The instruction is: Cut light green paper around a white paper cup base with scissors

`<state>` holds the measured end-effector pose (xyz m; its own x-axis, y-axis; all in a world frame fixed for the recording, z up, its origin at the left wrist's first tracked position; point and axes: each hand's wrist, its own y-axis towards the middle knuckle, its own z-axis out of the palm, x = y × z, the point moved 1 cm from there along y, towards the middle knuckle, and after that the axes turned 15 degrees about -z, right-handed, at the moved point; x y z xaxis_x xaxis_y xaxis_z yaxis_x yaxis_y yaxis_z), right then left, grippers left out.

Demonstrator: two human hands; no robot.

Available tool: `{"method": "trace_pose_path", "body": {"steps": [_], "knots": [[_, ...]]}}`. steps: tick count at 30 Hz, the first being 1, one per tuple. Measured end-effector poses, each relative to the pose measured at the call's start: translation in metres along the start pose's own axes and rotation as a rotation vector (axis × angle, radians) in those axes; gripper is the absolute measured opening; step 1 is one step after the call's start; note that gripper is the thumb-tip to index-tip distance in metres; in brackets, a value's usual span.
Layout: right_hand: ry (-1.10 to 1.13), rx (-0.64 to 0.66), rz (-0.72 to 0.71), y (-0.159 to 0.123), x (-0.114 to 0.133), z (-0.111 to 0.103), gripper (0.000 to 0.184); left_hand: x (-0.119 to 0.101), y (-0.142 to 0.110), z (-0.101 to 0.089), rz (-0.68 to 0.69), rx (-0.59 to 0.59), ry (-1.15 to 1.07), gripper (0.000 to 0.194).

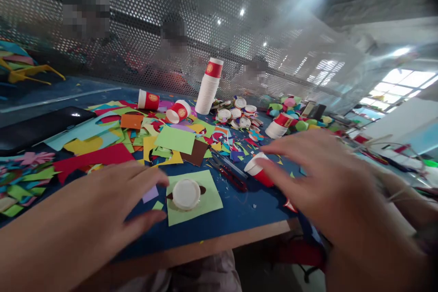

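Observation:
My left hand [112, 205], thumb and fingers apart, hovers at the left edge of a light green paper sheet [212, 200]. On that sheet sits a white round paper-cup base [186, 194], with dark brown shapes showing on both sides of it. My right hand [308, 178] is spread and blurred, its fingers close to a red and white paper cup [263, 173] lying tilted on the table. Nothing shows in either hand. Between the sheet and the cup lie red-handled scissors [232, 179] and a slim tool [236, 164] that I cannot make out.
A tall stack of paper cups [208, 86] leans at the back beside a heap of cut cup bases [236, 114]. Coloured paper scraps [174, 139] cover the left and middle. A black phone-like slab [41, 127] lies far left. Behind stands a perforated metal screen [137, 32].

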<state>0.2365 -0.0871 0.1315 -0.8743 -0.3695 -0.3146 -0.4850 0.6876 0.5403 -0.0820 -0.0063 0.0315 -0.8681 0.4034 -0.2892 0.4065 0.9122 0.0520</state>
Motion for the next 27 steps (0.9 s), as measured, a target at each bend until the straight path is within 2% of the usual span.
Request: {"method": "trace_pose_path", "body": {"steps": [2, 3, 4, 5, 6, 8, 10, 15, 23, 27], "knots": [[0.051, 0.463, 0.045, 0.024, 0.01, 0.03, 0.018, -0.018, 0.021, -0.009, -0.026, 0.136, -0.014, 0.052], [0.074, 0.654, 0.08, 0.031, 0.015, 0.044, 0.022, -0.027, 0.031, -0.011, -0.027, 0.156, -0.026, 0.052], [0.08, 0.757, 0.113, 0.035, 0.019, 0.056, 0.027, -0.036, 0.04, -0.013, -0.021, 0.183, -0.031, 0.052], [0.093, 0.823, 0.146, 0.036, 0.022, 0.066, 0.031, -0.043, 0.048, -0.014, -0.035, 0.261, -0.006, 0.054], [0.099, 0.848, 0.174, 0.035, 0.023, 0.074, 0.033, -0.048, 0.055, -0.016, -0.041, 0.299, 0.036, 0.053], [0.124, 0.868, 0.204, 0.029, 0.022, 0.084, 0.034, -0.058, 0.066, -0.021, -0.017, 0.346, 0.095, 0.05], [0.155, 0.861, 0.221, 0.022, 0.018, 0.09, 0.033, -0.066, 0.075, -0.028, -0.014, 0.381, 0.113, 0.056], [0.204, 0.778, 0.308, 0.014, 0.011, 0.099, 0.024, -0.079, 0.097, -0.032, 0.008, 0.478, 0.203, 0.057], [0.35, 0.615, 0.444, 0.009, 0.015, 0.101, 0.01, -0.079, 0.11, -0.025, 0.012, 0.592, 0.226, 0.066], [0.394, 0.51, 0.516, 0.004, 0.017, 0.101, 0.011, -0.079, 0.113, -0.024, 0.013, 0.639, 0.189, 0.067]]}}
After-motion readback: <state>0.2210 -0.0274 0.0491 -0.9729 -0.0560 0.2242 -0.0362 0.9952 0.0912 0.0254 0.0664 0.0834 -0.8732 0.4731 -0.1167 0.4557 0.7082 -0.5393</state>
